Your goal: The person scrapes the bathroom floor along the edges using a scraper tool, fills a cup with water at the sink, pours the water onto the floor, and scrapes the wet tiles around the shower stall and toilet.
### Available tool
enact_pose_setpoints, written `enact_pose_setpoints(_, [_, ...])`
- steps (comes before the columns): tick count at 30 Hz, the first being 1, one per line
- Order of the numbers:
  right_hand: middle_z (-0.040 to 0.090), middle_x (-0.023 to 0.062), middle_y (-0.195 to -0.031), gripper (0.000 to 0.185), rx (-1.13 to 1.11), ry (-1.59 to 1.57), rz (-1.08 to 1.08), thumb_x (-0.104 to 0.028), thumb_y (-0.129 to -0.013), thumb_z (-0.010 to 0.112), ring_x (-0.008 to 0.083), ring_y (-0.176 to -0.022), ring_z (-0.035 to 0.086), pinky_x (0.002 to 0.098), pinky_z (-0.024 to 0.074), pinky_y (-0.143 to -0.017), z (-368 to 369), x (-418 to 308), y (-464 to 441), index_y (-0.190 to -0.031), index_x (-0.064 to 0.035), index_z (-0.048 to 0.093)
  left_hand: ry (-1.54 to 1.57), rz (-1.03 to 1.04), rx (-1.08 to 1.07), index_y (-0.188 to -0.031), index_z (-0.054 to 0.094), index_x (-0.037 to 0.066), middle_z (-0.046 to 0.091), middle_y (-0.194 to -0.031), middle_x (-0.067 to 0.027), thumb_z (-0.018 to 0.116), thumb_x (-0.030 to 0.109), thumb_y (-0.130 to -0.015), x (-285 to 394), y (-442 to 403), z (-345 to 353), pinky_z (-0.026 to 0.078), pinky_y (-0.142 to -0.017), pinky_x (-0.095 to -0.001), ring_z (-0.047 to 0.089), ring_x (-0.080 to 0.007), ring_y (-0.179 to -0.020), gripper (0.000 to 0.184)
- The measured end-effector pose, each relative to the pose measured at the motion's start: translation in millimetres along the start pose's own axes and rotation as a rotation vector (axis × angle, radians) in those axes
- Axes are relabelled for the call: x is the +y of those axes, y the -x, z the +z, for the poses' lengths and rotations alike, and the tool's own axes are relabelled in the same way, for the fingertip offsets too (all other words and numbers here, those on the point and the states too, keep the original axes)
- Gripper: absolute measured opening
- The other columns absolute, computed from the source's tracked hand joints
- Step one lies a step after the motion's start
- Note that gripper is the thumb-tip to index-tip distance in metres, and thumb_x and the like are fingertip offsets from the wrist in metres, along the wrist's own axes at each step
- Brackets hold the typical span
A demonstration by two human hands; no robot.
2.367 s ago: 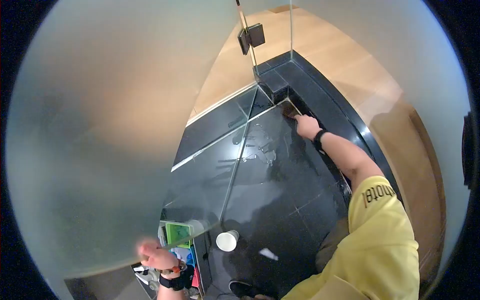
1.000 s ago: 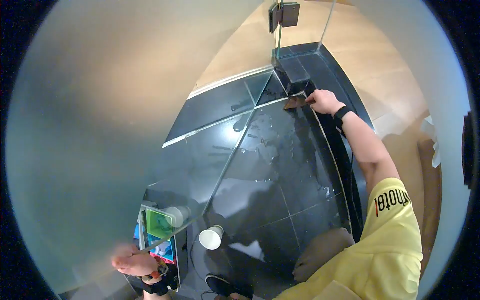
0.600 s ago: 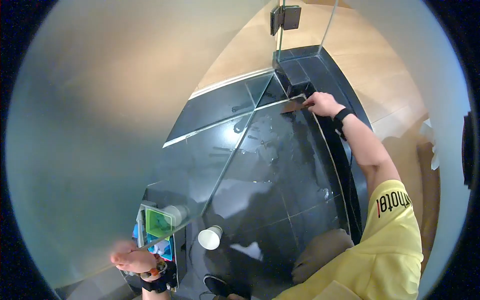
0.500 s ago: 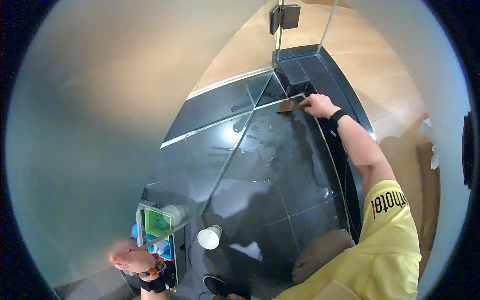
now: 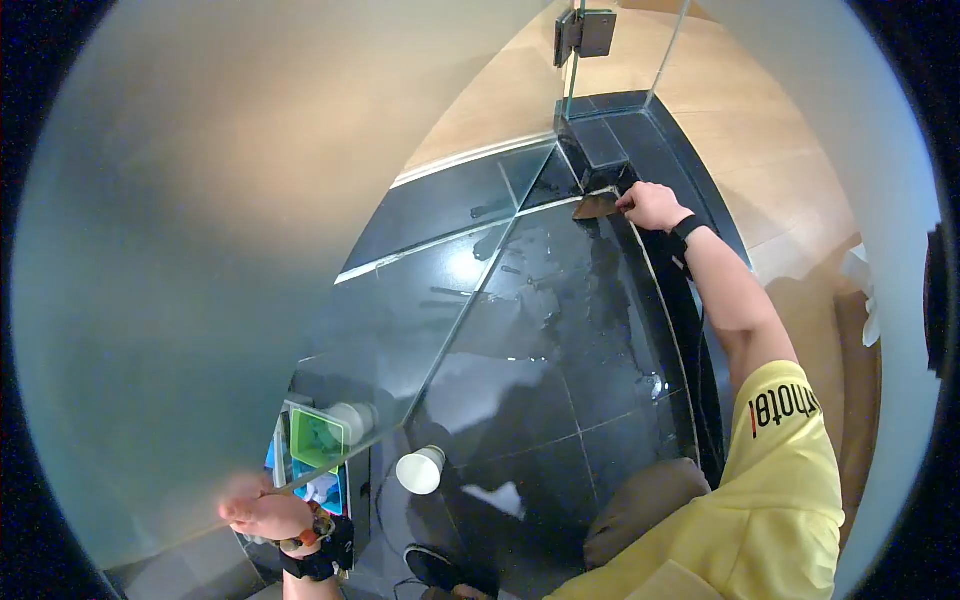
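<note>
My right hand [image 5: 655, 206] is closed on the handle of a scraper [image 5: 597, 207]. The scraper's broad blade rests at the far corner of the wet dark floor tiles [image 5: 510, 400], beside the pale grout line along the raised edge. At lower left, my left hand [image 5: 268, 513] grips the edge of a glass door [image 5: 200, 300]; some of its fingers look blurred behind the frosted pane. A white paper cup [image 5: 420, 471] stands on the floor between my two arms.
Behind the glass is a caddy with a green container [image 5: 318, 438] and blue items. A dark raised curb [image 5: 680, 300] runs along the right. A metal hinge [image 5: 585, 35] joins glass panels at the top. My shoe [image 5: 432, 567] is at the bottom.
My right hand and the scraper have shifted slightly away and to the right, closer to the corner. The view has moved a little. My left hand stays on the glass door.
</note>
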State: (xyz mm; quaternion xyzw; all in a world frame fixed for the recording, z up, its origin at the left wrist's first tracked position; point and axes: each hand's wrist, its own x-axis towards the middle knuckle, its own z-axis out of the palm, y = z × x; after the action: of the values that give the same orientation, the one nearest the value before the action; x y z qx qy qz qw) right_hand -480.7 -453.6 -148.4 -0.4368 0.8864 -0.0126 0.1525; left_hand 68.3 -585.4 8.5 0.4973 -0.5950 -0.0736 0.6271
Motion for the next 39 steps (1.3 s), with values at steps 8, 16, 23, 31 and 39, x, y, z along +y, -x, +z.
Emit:
enact_pose_setpoints(8, [0.066,0.0104,-0.091,0.028,-0.026,-0.035,-0.001,-0.018,-0.069,0.062,0.027,-0.087,0.062,0.0358,0.0491,-0.077,-1.1,6.6,-2.7,-0.096,-0.0171,0.069,0.063,-0.025,-0.023,-0.059,0.031,0.013,0.031,-0.054,0.0012,0.028,0.059,-0.09,-5.8,-1.2,-2.3,0.021,-0.048,-0.0283,0.029,-0.0112,-0.05,0.055])
enact_pose_setpoints(16, [0.066,0.0105,-0.09,0.03,-0.013,-0.042,-0.041,-0.019,-0.069,0.063,0.0273,-0.086,0.062,0.0361,0.0487,-0.078,-0.4,-0.5,-1.3,-0.099,-0.0175,0.068,-0.129,-0.022,-0.003,-0.048,0.036,0.009,0.036,-0.046,-0.0009,0.019,0.061,-0.09,-3.6,-2.8,-3.9,0.025,-0.047,-0.0286,0.034,-0.0131,-0.047,0.069])
enact_pose_setpoints(23, [0.066,0.0116,-0.089,0.031,0.001,-0.008,-0.071,-0.018,-0.069,0.061,0.0282,-0.085,0.062,0.0363,0.0488,-0.077,-2.8,1.4,-2.3,-0.1,-0.0189,0.067,-0.004,-0.006,-0.025,-0.058,0.031,0.013,0.031,-0.051,0.0009,0.03,0.061,-0.089,-4.4,-0.1,-2.8,0.019,-0.046,-0.0287,0.028,-0.0113,-0.048,0.057])
enact_pose_setpoints(31, [0.066,0.0103,-0.089,0.029,0.003,-0.042,-0.049,-0.017,-0.069,0.061,0.0265,-0.087,0.062,0.0354,0.0489,-0.078,-1.4,4.0,2.1,-0.097,-0.0176,0.068,-0.045,-0.032,0.019,-0.058,0.033,0.012,0.034,-0.053,0.0009,0.03,0.063,-0.088,-4.0,0.5,-1.2,0.022,-0.048,-0.028,0.031,-0.0116,-0.05,0.059])
enact_pose_setpoints(39, [0.066,0.0097,-0.09,0.03,-0.003,-0.012,-0.012,-0.02,-0.069,0.062,0.0274,-0.087,0.062,0.037,0.049,-0.077,-1.0,9.6,-0.9,-0.098,-0.0188,0.068,-0.048,-0.041,0.019,-0.058,0.034,0.012,0.035,-0.053,0.0006,0.03,0.064,-0.087,-2.9,-0.4,-1.8,0.023,-0.047,-0.0277,0.032,-0.0113,-0.05,0.059])
